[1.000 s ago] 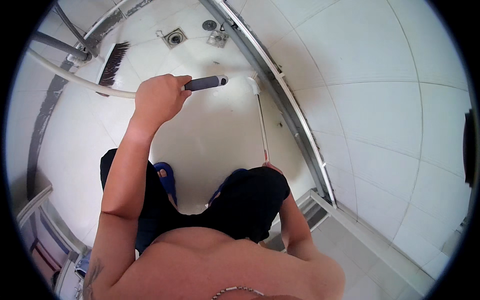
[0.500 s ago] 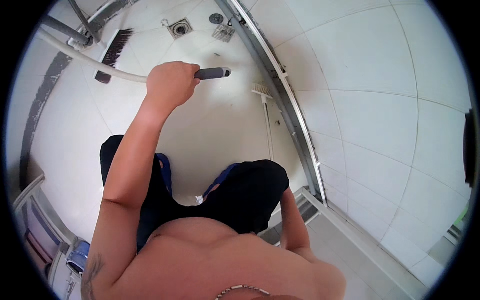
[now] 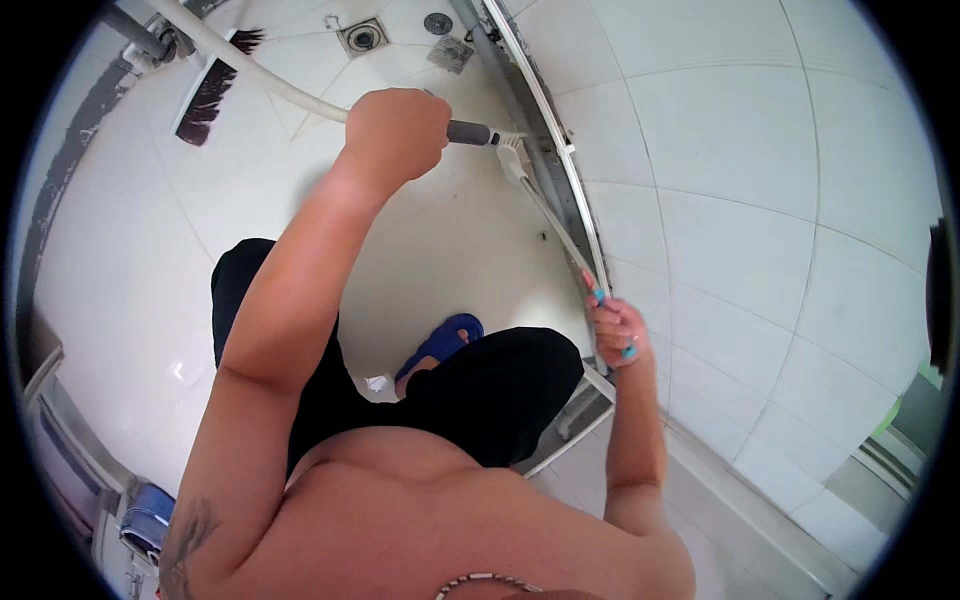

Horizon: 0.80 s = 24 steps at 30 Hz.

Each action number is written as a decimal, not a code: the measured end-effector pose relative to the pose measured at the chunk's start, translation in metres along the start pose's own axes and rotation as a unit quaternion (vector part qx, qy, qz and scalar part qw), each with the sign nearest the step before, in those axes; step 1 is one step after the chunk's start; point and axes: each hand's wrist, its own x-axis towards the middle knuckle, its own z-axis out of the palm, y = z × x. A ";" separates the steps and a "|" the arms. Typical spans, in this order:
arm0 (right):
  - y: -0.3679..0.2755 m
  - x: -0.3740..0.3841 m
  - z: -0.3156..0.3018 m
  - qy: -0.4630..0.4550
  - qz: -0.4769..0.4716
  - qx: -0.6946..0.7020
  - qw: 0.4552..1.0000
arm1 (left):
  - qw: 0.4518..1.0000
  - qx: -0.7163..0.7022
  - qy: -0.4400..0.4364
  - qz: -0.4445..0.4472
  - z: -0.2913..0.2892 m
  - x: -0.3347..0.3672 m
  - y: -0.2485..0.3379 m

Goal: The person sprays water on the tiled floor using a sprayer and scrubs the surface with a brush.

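Observation:
My left hand point(image 3: 398, 138) is closed around the end of a cream hose, gripping its dark grey nozzle point(image 3: 470, 132), which points right toward the wall. The white hose point(image 3: 255, 75) trails off to the far left. In my right hand point(image 3: 618, 332) is the handle of a long scrub brush, fingers wrapped round it near the wall; bits of turquoise and orange show at the grip. The white brush head point(image 3: 512, 158) sits close to the nozzle's tip, by the grey pipe point(image 3: 545, 165) at the foot of the wall. Whether its bristles touch the pipe I cannot tell.
A dark-bristled broom head point(image 3: 208, 100) lies at far left. A square floor drain point(image 3: 362, 37), a round dark cover point(image 3: 438, 23) and a metal grate point(image 3: 452, 54) are at the back. White tiled wall point(image 3: 740, 150) rises on the right. My blue slipper point(image 3: 445, 345) is on the floor.
My right hand has come up from beside my knee and taken hold of the brush, lifting its handle. My left hand has moved right with the hose and nozzle.

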 end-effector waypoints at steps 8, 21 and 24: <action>0.057 0.009 0.192 0.086 -0.070 -0.116 0.987 | 0.999 -0.042 0.000 -0.031 -0.011 0.001 -0.021; 0.070 0.097 0.218 0.220 -0.145 -0.261 0.929 | 0.992 -0.107 0.059 -0.033 -0.019 -0.004 -0.028; 0.072 0.122 0.233 0.150 -0.165 -0.262 0.939 | 0.989 -0.102 0.103 -0.032 -0.018 -0.007 -0.031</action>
